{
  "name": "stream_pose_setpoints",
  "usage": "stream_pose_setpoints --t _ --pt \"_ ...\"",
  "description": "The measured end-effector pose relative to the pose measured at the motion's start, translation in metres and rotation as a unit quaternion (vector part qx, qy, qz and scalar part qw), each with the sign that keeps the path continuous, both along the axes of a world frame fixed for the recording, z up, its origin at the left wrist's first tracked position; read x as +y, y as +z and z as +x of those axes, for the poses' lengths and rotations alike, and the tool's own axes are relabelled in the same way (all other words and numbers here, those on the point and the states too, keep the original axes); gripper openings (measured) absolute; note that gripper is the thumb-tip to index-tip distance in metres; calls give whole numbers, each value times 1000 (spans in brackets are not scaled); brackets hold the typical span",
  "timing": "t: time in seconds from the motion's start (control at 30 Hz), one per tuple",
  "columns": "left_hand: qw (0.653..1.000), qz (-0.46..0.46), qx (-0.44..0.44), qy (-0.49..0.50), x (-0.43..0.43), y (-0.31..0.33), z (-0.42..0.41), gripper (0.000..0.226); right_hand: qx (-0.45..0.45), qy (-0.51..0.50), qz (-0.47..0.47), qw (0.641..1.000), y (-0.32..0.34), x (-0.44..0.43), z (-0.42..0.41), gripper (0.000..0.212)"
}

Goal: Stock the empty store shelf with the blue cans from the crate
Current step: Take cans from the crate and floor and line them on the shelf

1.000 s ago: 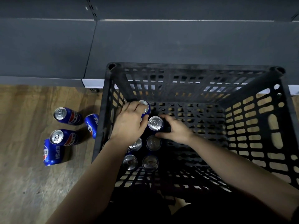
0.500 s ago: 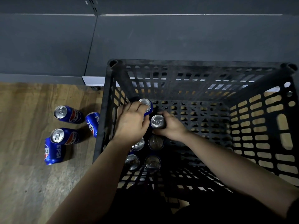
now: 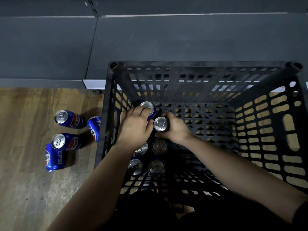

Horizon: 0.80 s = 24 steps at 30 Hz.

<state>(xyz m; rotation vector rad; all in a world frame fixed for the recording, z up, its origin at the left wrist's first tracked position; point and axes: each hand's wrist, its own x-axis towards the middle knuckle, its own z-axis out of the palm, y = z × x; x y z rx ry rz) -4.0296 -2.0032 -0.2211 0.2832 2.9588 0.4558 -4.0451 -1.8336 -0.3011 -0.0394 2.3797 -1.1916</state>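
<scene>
Your left hand was down inside the black slatted plastic crate. Its fingers were curled over the near rim of a blue aluminium can with a silver lid, which stood in the crate's far left corner. Most of that lid showed just beyond your fingertips.

Your right hand was clamped round a second blue can just beside the first. The thumb lay on its near side and the fingers wrapped round its far side, with the lid facing up and uncovered. Whether the two cans touched could not be determined.

Four more cans stood upright in two pairs nearer to you on the crate's bottom, and your left wrist hid part of one.

Outside, left of the crate, four blue cans were grouped on the wooden plank floor, one close against the crate wall. The dark grey store shelf stood beyond the crate.
</scene>
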Motion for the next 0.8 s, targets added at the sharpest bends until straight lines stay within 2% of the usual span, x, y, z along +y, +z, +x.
stream_pose_setpoints --t 0.27,0.4,0.47,0.6,0.8 --pt "1000 0 -8 -9 -1 6 0 50 -8 -7 2 1000 16 11 -3 63" --pt "999 -35 -17 -23 1 26 3 50 -22 -75 -39 996 44 22 -4 54" --pt "997 -54 -24 -45 3 42 5 50 -30 -85 -56 994 66 26 -5 57" --pt "997 -54 -31 -43 5 99 4 49 -34 -93 -66 993 130 30 -6 59" --pt "998 -54 5 -40 8 231 -6 46 -40 -113 -99 988 270 39 -12 52"
